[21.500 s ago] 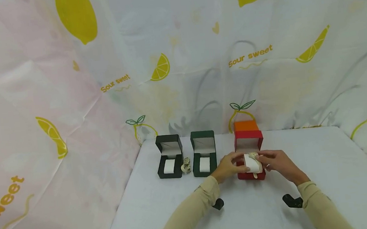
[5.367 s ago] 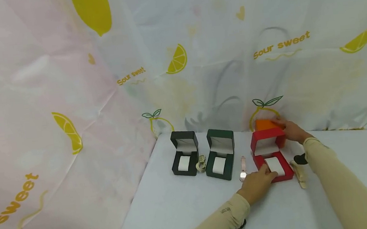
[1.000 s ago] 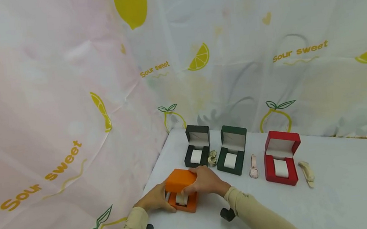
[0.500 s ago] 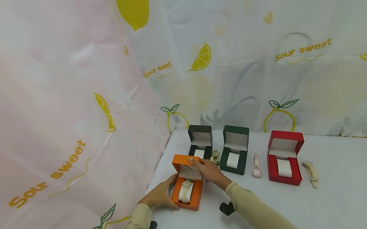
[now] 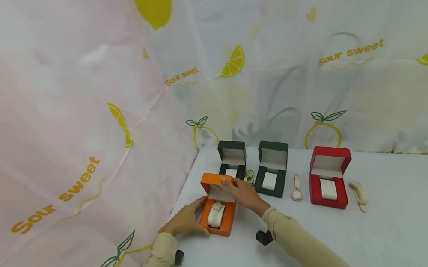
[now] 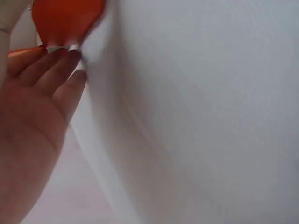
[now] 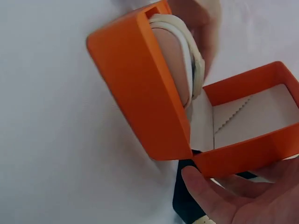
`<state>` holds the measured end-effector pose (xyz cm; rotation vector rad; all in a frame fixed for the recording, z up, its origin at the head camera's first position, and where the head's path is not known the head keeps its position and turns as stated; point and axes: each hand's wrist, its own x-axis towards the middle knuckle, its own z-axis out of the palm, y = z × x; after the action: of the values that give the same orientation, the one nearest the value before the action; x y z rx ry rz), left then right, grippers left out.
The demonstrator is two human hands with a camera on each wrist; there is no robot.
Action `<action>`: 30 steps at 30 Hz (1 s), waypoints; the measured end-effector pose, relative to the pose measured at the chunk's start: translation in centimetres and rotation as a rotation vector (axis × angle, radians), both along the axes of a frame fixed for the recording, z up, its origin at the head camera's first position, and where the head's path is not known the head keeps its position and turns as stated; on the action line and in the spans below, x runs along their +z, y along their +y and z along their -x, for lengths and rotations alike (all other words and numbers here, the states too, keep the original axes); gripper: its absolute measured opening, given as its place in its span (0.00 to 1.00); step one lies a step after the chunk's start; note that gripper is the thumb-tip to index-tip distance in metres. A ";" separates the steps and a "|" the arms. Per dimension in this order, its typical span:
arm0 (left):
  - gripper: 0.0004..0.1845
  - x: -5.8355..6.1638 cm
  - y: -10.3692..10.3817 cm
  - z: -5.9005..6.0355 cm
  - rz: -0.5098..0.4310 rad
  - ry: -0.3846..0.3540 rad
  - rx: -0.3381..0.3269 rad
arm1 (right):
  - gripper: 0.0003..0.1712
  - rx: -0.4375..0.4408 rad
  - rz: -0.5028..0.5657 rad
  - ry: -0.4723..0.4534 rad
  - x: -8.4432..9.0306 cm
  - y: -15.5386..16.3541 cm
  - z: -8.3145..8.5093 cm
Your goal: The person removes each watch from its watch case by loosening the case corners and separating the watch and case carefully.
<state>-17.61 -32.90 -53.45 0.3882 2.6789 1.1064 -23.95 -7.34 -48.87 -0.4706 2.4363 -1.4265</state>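
Observation:
An open orange watch box (image 5: 228, 223) stands at the table's left front. Inside it, a cream-strapped watch (image 5: 216, 209) wraps a white cushion. My left hand (image 5: 185, 219) holds the left side of the base, thumb at the front corner; its extended fingers (image 6: 58, 72) reach the box in the left wrist view. At the raised lid's right side, my right hand (image 5: 247, 194) grips with the thumb over the lid's edge. The right wrist view shows the lid (image 7: 254, 147) swung back from the base and the right thumb (image 7: 201, 184) near the hinge.
Open black (image 5: 232, 147), green (image 5: 273, 146) and red (image 5: 330, 152) watch boxes stand farther back with bare cushions. Between black and green lies a pale watch (image 5: 249, 176); a pink watch (image 5: 296, 190) lies left of the red box, and a cream watch (image 5: 358, 195) right of it.
The orange box has come from behind the red box to the left front. Within the last second its lid swung up, uncovering the watch. Since the half-second frame the hands have barely moved.

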 end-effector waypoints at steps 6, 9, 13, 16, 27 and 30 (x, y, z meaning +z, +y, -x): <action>0.38 0.8 -0.1 -0.2 -0.073 0.208 0.014 | 0.50 0.010 -0.006 0.039 -0.2 0.3 -0.6; 0.33 0.9 0.0 -0.1 -0.048 0.220 -0.029 | 0.48 0.019 -0.010 0.043 -0.5 0.5 -0.6; 0.33 1.0 0.2 0.2 0.037 0.196 -0.063 | 0.47 0.025 -0.023 0.048 -0.9 0.6 -0.6; 0.34 1.4 0.5 0.4 0.083 0.156 -0.065 | 0.45 0.024 -0.036 0.051 -1.0 0.6 -0.5; 0.34 3.3 2.5 1.9 0.282 0.099 -0.240 | 0.36 0.033 -0.012 0.084 -1.8 0.7 -0.4; 0.34 3.7 3.0 2.0 0.313 0.087 -0.240 | 0.32 0.045 0.012 0.097 -2.0 0.6 -0.4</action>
<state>-19.63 -29.95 -49.75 0.6880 2.7267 0.6040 -23.52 -6.76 -50.91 -0.6074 2.4765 -1.4328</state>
